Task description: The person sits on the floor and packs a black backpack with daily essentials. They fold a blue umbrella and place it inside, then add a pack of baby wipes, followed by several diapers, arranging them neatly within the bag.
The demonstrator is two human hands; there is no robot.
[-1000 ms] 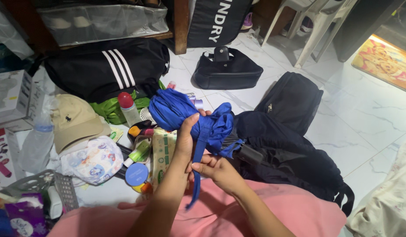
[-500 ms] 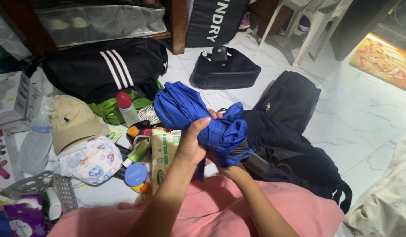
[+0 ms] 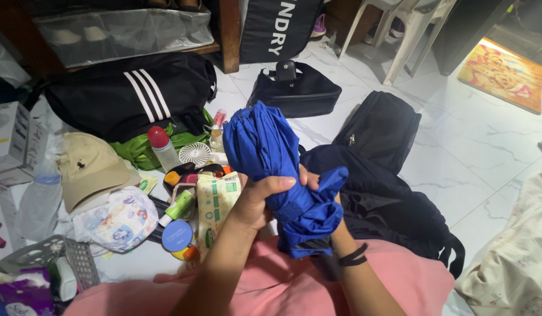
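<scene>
1. Floor (image 3: 487,146): white tile, seen around a black backpack (image 3: 376,175) that lies just right of the hands, and a clutter of small items to their left.
2. Umbrella (image 3: 277,158): blue, folded, held above the pink lap (image 3: 399,281), directly in front of the body. Its long axis is tilted, the far end up and slightly left, the near end down and right toward the lap.
3. Left hand (image 3: 256,202): clenched around the umbrella's middle from the left side, thumb across the fabric. It is the upper grasp.
4. Right hand (image 3: 326,199): mostly hidden behind the bunched fabric at the lower end; only fingertips and a banded wrist are seen. It appears to be grasping the umbrella there.
</scene>
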